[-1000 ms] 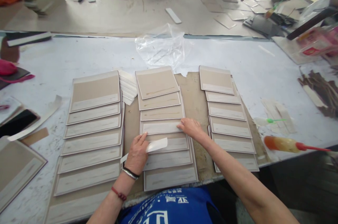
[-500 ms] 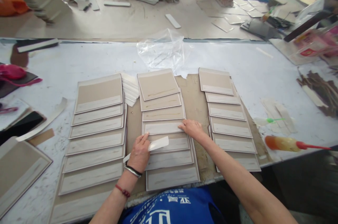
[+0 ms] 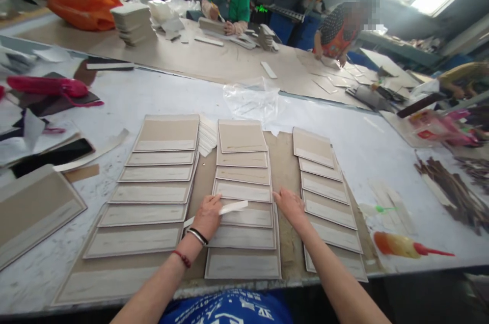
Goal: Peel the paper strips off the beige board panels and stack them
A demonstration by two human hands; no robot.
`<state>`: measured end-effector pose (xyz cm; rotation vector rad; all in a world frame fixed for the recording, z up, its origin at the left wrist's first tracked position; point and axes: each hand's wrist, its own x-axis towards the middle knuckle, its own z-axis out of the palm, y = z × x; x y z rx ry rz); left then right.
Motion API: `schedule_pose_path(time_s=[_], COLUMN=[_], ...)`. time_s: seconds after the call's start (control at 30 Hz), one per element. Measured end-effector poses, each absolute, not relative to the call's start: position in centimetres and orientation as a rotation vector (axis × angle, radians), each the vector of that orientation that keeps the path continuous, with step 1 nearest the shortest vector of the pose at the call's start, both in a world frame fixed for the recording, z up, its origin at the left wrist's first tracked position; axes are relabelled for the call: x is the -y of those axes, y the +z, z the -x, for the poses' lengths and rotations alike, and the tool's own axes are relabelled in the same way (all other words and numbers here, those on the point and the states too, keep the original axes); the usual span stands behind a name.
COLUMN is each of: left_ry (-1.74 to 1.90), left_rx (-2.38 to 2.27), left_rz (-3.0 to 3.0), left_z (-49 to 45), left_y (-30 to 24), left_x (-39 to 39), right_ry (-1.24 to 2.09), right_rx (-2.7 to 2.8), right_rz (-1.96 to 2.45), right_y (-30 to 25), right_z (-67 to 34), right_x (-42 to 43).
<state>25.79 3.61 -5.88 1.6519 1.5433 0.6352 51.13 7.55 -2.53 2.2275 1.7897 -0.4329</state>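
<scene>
My left hand (image 3: 208,217) is closed on a white strip (image 3: 235,207), which sticks out on both sides of it. Its fingertips touch the left edge of a beige panel with a pale band (image 3: 244,192) in the middle column. My right hand (image 3: 290,205) is at that panel's right edge, fingers partly bent and a little apart, holding nothing visible. The middle column of overlapping panels (image 3: 242,136) runs away from me. Some panels there carry a thin brownish line. Similar columns lie to the left (image 3: 166,133) and to the right (image 3: 313,148).
Brown board (image 3: 288,161) lies under the columns. A stack of white strips (image 3: 207,138) and clear plastic film (image 3: 250,100) lie behind them. A red-tipped glue bottle (image 3: 401,245) is at right, a black phone (image 3: 53,157) at left. Co-workers sit at the far table (image 3: 183,61).
The view has tilted up, showing more of the far table and the co-workers. My right fingers have moved off the panel to just beside its right edge. The left hand keeps the strip.
</scene>
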Motion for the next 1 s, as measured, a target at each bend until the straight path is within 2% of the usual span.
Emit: schedule_pose_path(time_s=[0.1, 0.27, 0.4, 0.5, 0.63, 0.8, 0.93, 1.0], left_ry=[0.705, 0.703, 0.732, 0.758, 0.773, 0.696, 0.508, 0.414], left_rx=[-1.511, -1.299, -1.139, -1.028, -0.978, -0.851, -0.762, -0.754], left_rz=[-1.363, -0.937, -0.736, -0.547, -0.427, -0.552, -0.575, -0.572], left_z=[-25.8, -27.2, -28.2, -28.3, -28.1, -28.0, -28.4, -28.8], left_y=[-4.6, -2.3, -1.1, -1.0, -1.3, -1.0, -0.9, -1.5], left_x=[-3.2, -1.2, 0.0, 0.5, 1.1, 1.5, 2.0, 2.3], right_ry=[-0.582, -1.66, -2.125, -2.227, -2.07, -2.549, -2.749, -2.856], right_rx=[-1.965, -2.282, -2.154, -2.02, -2.119, -1.751, -1.374, -1.248], right_rz=[-2.205, -2.128, -2.133, -2.201, -2.178, -1.968, -1.635, -1.614], right_y=[-1.5, 0.3, 0.8, 0.6, 1.2, 2.4, 1.8, 1.2], right_z=[-49.6, -44.8, -42.1, -41.6, -42.2, -43.2, -43.2, -43.2], right_x=[-5.6, -3.3, -2.9, -2.6, -2.7, -4.0, -4.0, -3.9])
